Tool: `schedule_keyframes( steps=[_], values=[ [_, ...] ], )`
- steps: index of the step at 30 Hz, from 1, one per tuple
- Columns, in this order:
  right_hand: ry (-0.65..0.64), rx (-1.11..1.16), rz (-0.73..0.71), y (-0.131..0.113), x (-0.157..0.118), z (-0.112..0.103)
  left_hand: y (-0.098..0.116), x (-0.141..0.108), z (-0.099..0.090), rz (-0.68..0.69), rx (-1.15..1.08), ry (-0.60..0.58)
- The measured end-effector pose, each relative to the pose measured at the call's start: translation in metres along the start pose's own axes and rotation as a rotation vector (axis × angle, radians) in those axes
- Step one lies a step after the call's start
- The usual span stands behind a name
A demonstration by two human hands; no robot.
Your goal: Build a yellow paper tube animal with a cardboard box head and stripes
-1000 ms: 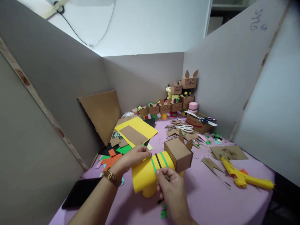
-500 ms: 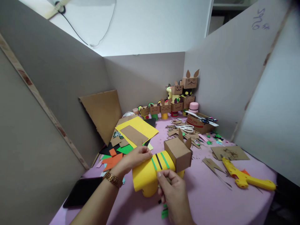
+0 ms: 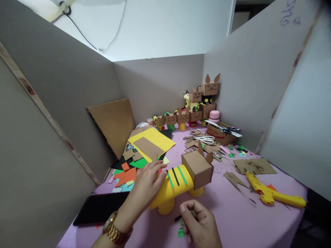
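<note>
A paper-and-cardboard animal figure stands before me, with a yellow rolled body (image 3: 169,191) and a brown cardboard box head (image 3: 199,167) with pointed ears. Green and dark strips (image 3: 176,177) cross its back. My left hand (image 3: 150,182) is over the rear of the body, fingers stretched out; whether it presses on the paper I cannot tell. Lower right of the figure, my right hand (image 3: 200,224) is closed, thumb against the fingers, around something brownish that is mostly hidden. Small green paper pieces (image 3: 181,232) lie on the table beside it.
A yellow hot glue gun (image 3: 274,194) lies right, near cardboard offcuts. White-handled scissors (image 3: 205,139) rest among scraps. Yellow paper (image 3: 165,141) and coloured sheets lie left, behind a black tablet-like slab (image 3: 100,208). Finished figures (image 3: 183,119) line the back; grey partitions (image 3: 160,79) enclose the table.
My left hand has spread its fingers and come nearer over the body's rear. My right hand has drawn away from the figure's striped side, down and to the right.
</note>
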State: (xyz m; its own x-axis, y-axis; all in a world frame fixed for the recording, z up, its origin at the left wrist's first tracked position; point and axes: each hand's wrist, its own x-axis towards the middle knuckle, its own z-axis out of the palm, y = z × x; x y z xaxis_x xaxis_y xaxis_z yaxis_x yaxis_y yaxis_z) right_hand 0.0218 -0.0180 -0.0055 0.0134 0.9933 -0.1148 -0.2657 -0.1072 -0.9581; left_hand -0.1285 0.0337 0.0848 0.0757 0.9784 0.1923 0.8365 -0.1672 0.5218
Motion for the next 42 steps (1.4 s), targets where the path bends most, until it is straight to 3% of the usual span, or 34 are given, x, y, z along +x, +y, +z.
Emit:
schedule_keyframes(
  steps=[8, 22, 42],
  values=[
    [-0.007, 0.016, -0.006, -0.002, -0.003, -0.011, 0.005, -0.011, 0.011, -0.003, 0.198, -0.025],
    [0.009, 0.046, 0.008, -0.006, -0.001, -0.025, 0.013, -0.017, 0.012, 0.012, 0.377, -0.021],
    [0.014, 0.060, 0.002, -0.008, 0.000, -0.031, 0.006, -0.023, 0.013, 0.049, 0.381, -0.048]
  ],
)
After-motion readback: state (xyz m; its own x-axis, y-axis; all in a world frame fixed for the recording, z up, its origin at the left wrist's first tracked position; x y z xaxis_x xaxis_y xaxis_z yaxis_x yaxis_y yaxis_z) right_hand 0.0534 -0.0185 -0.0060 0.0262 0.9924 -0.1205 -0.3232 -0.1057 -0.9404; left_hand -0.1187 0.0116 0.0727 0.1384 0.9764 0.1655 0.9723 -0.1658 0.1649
